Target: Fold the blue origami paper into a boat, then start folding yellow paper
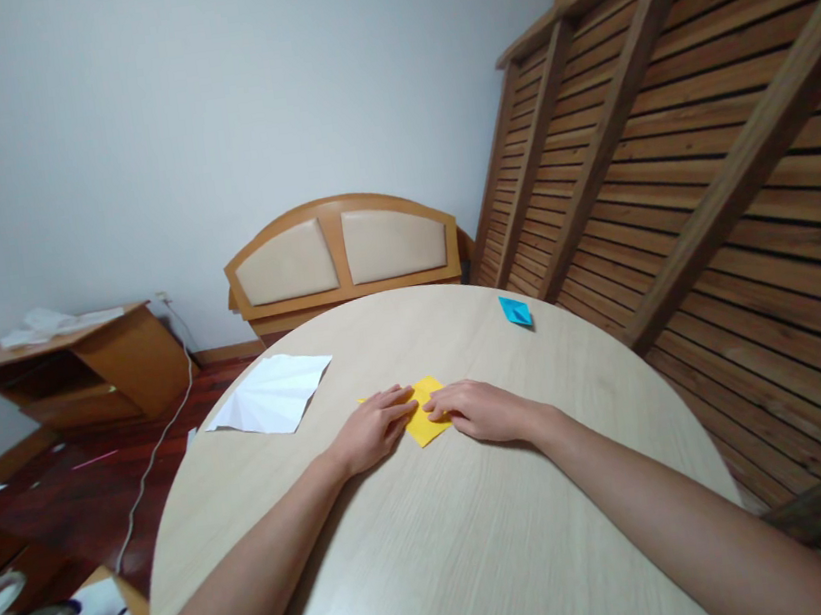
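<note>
A small piece of yellow paper (428, 430), folded with straight edges, lies on the round table (444, 565) between my two hands. My left hand (372, 431) rests on its left side, fingers stretched out and lying flat over the paper. On the right side, my right hand (491, 410) has its fingers bent and drawn together at the paper's edge. A bit of yellow also shows just beyond the left hand; the paper under both hands is hidden. Farther back on the right sits a folded blue paper piece (515, 312).
A creased white sheet (271, 394) lies at the table's left. A wooden headboard (340, 252) stands behind the table, and a slatted wooden frame (661, 143) leans along the right. At left are a low cabinet (108, 367) and a white cable (150, 461) on the floor.
</note>
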A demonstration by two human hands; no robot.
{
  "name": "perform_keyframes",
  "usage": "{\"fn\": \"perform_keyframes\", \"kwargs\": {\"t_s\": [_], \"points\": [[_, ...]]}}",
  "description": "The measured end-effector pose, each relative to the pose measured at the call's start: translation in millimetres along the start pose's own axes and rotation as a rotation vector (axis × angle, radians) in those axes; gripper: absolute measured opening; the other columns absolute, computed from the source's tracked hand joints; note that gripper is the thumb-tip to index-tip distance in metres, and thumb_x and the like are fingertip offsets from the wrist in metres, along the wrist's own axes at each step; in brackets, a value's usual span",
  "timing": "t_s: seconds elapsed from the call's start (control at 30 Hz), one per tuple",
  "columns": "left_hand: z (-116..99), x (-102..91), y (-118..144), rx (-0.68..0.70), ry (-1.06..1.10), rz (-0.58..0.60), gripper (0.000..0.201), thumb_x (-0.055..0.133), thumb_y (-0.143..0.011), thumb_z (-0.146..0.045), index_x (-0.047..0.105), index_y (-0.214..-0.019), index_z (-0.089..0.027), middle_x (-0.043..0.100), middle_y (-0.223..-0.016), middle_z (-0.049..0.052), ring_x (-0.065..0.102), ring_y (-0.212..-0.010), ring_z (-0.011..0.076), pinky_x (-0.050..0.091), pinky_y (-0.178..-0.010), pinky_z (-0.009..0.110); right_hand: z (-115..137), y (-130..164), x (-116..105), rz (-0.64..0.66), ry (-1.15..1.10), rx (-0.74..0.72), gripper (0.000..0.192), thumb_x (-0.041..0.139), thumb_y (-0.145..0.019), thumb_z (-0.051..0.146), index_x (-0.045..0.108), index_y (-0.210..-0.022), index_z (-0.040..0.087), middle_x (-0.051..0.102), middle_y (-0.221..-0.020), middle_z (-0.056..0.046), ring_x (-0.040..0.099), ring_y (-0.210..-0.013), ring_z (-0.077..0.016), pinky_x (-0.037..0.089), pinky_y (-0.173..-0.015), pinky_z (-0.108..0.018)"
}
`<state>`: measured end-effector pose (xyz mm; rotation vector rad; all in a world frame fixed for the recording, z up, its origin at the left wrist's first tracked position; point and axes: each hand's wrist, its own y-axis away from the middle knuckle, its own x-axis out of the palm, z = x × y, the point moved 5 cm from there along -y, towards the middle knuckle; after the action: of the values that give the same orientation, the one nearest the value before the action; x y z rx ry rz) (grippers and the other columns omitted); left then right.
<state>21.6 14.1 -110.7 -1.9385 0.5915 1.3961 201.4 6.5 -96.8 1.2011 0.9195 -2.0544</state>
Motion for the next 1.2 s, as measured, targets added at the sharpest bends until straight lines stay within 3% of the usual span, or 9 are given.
{"fn": "perform_keyframes", "kwargs": {"t_s": [0.27,0.43,0.63,0.93,1.2], "points": [[-4,-8.3,2,0.017,0.056,0.012,0.043,0.057,-0.090,-0.032,0.062,-0.131,-0.019,0.062,-0.136,0.007,0.054,-0.131,0.0230,0.042,-0.112,0.038,-2,-1,-1,0.004,0.002,0.029,0.036,0.052,-0.084,0.004,0.072,-0.110,0.019,0.072,-0.118,-0.009,0.065,-0.112,-0.0231,0.046,-0.100,-0.037],[-7,-8.2,0,-0.013,-0.018,-0.009,0.039,0.046,-0.098,-0.036,0.064,-0.129,-0.020,0.063,-0.132,0.010,0.057,-0.123,0.0249,0.045,-0.107,0.043,-2,0,-3,0.008,-0.002,0.048,0.033,0.052,-0.087,0.007,0.073,-0.109,0.020,0.072,-0.119,-0.009,0.065,-0.112,-0.0227,0.046,-0.100,-0.036],[-3,1.9,-1,-0.056,-0.066,0.071,0.049,0.037,-0.101,-0.037,0.048,-0.145,-0.019,0.046,-0.151,0.008,0.044,-0.134,0.0292,0.035,-0.112,0.049,-2,0,-2,0.012,-0.002,0.064,0.032,0.052,-0.088,0.008,0.072,-0.109,0.019,0.071,-0.121,-0.009,0.064,-0.114,-0.0229,0.046,-0.100,-0.035],[2,9.1,3,-0.149,-0.037,0.155,0.057,0.031,-0.102,-0.045,0.033,-0.153,-0.022,0.030,-0.160,0.007,0.024,-0.148,0.0311,0.024,-0.118,0.051,-2,1,-2,0.016,0.033,0.057,0.033,0.050,-0.088,0.007,0.072,-0.110,0.018,0.070,-0.123,-0.010,0.063,-0.117,-0.0235,0.046,-0.101,-0.037],[-1,9.6,5,-0.223,-0.028,0.222,0.060,0.028,-0.103,-0.050,0.024,-0.156,-0.024,0.018,-0.163,0.006,0.009,-0.151,0.0302,0.014,-0.120,0.054,11,1,-6,0.033,0.093,-0.021,0.028,0.060,-0.091,0.030,0.072,-0.113,0.017,0.068,-0.124,-0.012,0.062,-0.115,-0.0258,0.045,-0.101,-0.039]]}}
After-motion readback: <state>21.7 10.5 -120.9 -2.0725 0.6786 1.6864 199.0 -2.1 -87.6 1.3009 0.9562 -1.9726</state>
